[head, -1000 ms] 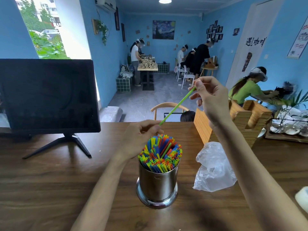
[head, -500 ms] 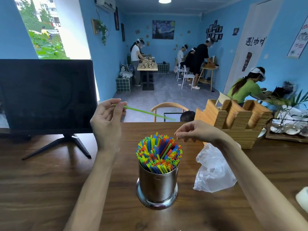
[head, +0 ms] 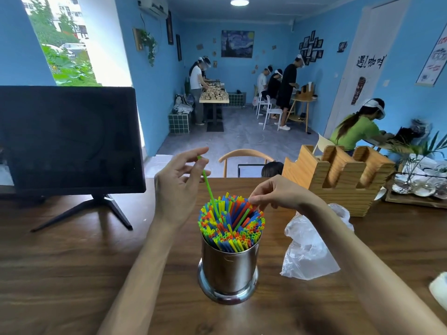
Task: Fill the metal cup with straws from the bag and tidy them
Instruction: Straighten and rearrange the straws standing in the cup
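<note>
A shiny metal cup (head: pixel 228 269) stands on the wooden table (head: pixel 72 274), packed with several coloured straws (head: pixel 232 226). My left hand (head: pixel 177 189) is above and left of the cup and pinches the top of a green straw (head: pixel 207 183) between thumb and forefinger; the straw's lower end is down among the others. My right hand (head: pixel 278 193) hovers over the cup's right rim, fingers curled, fingertips touching the straw tops. A crumpled clear plastic bag (head: pixel 312 245) lies right of the cup, behind my right forearm.
A dark monitor (head: pixel 70 139) on a stand occupies the table's left back. A wooden slotted holder (head: pixel 338 180) stands at the back right, with a tray of shells and a plant (head: pixel 418 184) beyond it. Several people work at tables across the room.
My left hand brought the green straw from level above the cup to upright and lowered its end into the bundle. My right hand let go of the straw and moved onto the straw tops.
</note>
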A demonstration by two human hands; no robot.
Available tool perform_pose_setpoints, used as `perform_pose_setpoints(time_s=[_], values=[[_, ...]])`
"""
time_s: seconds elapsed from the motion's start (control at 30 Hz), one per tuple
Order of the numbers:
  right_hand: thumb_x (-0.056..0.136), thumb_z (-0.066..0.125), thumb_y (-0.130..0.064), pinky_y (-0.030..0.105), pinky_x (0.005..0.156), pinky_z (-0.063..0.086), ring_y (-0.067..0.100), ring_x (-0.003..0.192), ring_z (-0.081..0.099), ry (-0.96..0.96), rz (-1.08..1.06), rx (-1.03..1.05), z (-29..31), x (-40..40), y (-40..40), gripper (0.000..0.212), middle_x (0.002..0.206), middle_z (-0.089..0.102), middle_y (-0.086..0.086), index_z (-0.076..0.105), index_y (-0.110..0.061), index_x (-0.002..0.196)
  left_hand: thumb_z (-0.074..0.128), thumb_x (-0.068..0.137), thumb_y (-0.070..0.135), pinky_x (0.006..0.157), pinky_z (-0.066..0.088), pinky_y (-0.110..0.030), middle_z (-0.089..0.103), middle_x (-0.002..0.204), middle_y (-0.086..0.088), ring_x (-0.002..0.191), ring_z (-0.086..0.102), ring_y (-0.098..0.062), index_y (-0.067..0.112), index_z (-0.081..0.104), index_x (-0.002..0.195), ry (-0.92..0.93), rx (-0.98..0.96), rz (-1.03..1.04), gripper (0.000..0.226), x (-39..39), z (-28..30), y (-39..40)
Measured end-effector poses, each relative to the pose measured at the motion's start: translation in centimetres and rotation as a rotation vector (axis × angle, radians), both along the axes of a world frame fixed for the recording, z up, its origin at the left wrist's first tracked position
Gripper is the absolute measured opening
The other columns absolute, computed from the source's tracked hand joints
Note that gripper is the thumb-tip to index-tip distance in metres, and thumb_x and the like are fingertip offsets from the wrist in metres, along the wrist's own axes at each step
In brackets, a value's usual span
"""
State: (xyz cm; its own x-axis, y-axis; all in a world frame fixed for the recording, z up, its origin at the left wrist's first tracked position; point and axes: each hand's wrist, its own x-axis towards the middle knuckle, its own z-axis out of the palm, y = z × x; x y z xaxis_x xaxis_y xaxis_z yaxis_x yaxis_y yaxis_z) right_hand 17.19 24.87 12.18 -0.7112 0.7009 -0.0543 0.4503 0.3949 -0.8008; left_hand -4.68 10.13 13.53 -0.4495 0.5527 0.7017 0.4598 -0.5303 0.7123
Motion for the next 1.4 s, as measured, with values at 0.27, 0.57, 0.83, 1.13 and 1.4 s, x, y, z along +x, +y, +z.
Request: perform_pose_setpoints(time_s=[0.27,0.57,0.83,1.13,1.4], values=[[0.090,0.076,-0.029,0.010,0.054,0.044,0.005,0.072,0.069,-0.024,-0.003,0.037,0.2,-0.3,-0.1,0.016,0.083,0.078,-0.002,0.082,-0.015,0.090,0.074,0.094,0.017,0.078,0.059,-0.020,0.077,0.097,0.009,0.086,0.075,-0.012,0.037,0.074,0.112,0.045,-0.108,-0.093,0.027,0.6,-1.2,-0.1],[0.095,0.070,-0.027,0.032,0.073,0.059,0.012,0.069,0.072,0.032,-0.131,0.247,1.0,-1.0,-1.1,0.015,0.077,0.075,0.000,0.075,-0.015,0.088,0.074,0.084,0.050,0.087,0.058,-0.027,0.074,0.095,0.024,0.098,0.067,0.003,0.050,0.076,0.095,0.326,-0.459,-0.187,0.012,0.1,-2.6,0.5],[0.106,0.051,-0.026,0.014,0.047,0.041,0.001,0.051,0.059,0.366,-0.311,0.463,7.2,0.0,-2.2,0.014,0.083,0.070,0.002,0.060,-0.021,0.097,0.065,0.081,0.065,0.088,0.053,-0.028,0.072,0.099,0.033,0.102,0.062,0.009,0.049,0.078,0.095,0.337,-0.501,-0.170,0.025,0.0,-2.9,0.6],[0.109,0.046,-0.019,0.017,0.045,0.038,0.010,0.058,0.061,0.828,-0.252,0.363,9.1,-1.0,-4.5,0.015,0.086,0.068,-0.002,0.053,-0.019,0.096,0.068,0.098,0.035,0.090,0.054,-0.021,0.078,0.093,0.016,0.094,0.071,0.002,0.042,0.076,0.107,0.134,-0.452,-0.279,0.014,0.5,-2.1,0.7],[0.108,0.048,-0.015,0.018,0.050,0.039,0.010,0.064,0.057,0.694,-0.229,0.124,4.2,-1.2,-3.1,0.017,0.082,0.072,-0.003,0.060,-0.017,0.097,0.068,0.088,0.032,0.080,0.056,-0.031,0.079,0.105,-0.002,0.090,0.068,-0.014,0.025,0.082,0.095,-0.391,-0.151,-0.282,0.018,-1.4,-0.1,-0.9]])
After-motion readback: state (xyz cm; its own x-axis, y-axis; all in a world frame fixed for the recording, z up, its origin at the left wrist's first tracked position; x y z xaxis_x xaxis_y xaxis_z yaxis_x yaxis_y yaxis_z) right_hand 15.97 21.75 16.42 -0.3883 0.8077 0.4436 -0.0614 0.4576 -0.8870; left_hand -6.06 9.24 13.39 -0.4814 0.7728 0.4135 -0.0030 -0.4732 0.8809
